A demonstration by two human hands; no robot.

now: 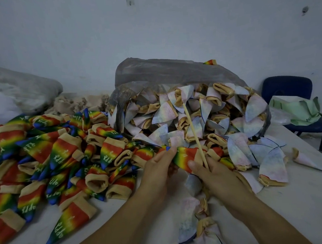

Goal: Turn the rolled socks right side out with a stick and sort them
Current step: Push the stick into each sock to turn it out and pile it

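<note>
Sock in rainbow-striped fabric (182, 156): being held between both hands above the white desk (308, 196)
Left hand (158, 168): pinching its blue toe tip
Right hand (217, 175): gripping its cuff end and thin pale wooden stick (194, 134)

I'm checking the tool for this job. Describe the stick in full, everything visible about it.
The stick is thin, straight and pale, wood-like in look, with no markings visible. It stands tilted, its upper tip leaning left over the pale socks spilling from the plastic bag. The right hand grips its lower part, hiding the bottom end. Just above that grip it meets the beige cuff end of the rainbow sock, whose toe the left hand pinches. Whether it enters the sock cannot be told.
</note>
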